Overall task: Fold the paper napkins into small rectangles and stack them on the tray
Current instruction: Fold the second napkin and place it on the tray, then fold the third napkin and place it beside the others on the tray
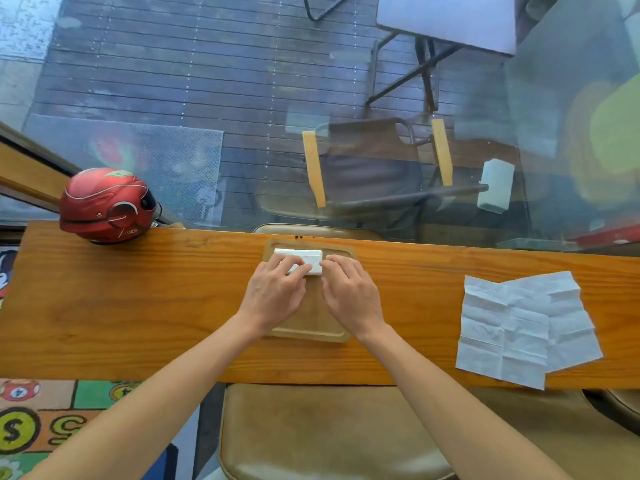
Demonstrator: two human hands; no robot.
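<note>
A wooden tray [313, 327] lies in the middle of the long wooden table. A small stack of white folded napkins [304, 256] rests on its far end. My left hand [273, 292] lies over the stack's near left part, fingers pressing on it. Fingertips of my right hand [349, 292] touch the stack's right end. To the right on the table lie two unfolded, creased white napkins [519, 327], overlapping each other.
A red helmet [107, 206] sits at the table's far left edge. A glass pane runs right behind the table. A tan cushioned chair [311, 431] stands under the table's near edge, and a patterned rug [41, 427] covers the floor at left.
</note>
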